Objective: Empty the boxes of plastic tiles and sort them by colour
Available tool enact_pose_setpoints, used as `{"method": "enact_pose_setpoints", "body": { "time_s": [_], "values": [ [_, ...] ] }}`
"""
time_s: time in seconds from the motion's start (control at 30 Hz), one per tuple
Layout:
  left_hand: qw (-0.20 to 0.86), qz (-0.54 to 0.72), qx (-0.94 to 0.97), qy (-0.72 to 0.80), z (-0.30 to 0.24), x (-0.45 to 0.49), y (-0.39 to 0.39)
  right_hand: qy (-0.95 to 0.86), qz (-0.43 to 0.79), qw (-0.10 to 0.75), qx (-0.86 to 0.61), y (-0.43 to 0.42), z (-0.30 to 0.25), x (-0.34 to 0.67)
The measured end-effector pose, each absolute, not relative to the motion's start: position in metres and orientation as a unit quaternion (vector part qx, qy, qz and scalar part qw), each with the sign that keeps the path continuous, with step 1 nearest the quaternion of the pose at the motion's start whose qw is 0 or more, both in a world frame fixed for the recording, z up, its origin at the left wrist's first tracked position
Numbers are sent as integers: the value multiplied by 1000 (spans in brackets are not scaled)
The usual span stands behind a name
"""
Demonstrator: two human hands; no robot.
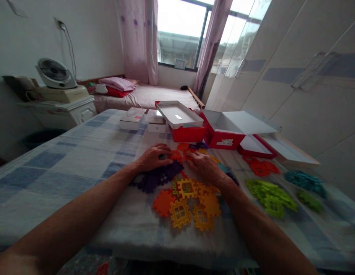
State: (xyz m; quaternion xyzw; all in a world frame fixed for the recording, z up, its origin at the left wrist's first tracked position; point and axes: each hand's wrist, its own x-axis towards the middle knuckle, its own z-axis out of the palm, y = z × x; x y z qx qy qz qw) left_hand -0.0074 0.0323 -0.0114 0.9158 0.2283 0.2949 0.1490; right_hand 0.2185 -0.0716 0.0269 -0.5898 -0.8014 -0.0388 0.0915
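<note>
My left hand (154, 157) reaches into the middle of the table, thumb and fingers apart. Its fingertips are beside an orange interlocking plastic tile (175, 155), and its thumb lies over a pile of dark purple tiles (157, 177). Across from it, my right hand (204, 165) has its fingers bent and closed at another orange tile (190, 149), which they partly hide. Nearer to me lie several yellow tiles (180, 213), some with window shapes, and a solid orange tile (163, 203). More purple, yellow and blue pieces are partly covered behind my right hand.
Lime-green tiles (273, 196), red-orange tiles (261, 166) and teal tiles (305, 182) lie in piles to the right. Open red boxes (223, 138) and two small white boxes (132, 119) stand along the back of the checked tablecloth (65, 168).
</note>
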Motion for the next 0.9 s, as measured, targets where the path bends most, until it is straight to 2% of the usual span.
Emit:
{"method": "enact_pose_setpoints", "body": {
  "time_s": [0.2,0.43,0.9],
  "values": [
    [138,290,920,224,-11,-7,32,-782,-78,97,-611,-63,23,216],
    [113,288,915,257,-16,-8,37,-768,-140,58,-623,-57,24,213],
    [117,291,914,256,-12,-6,33,-722,-192,70,-661,-44,8,218]
  ]
}}
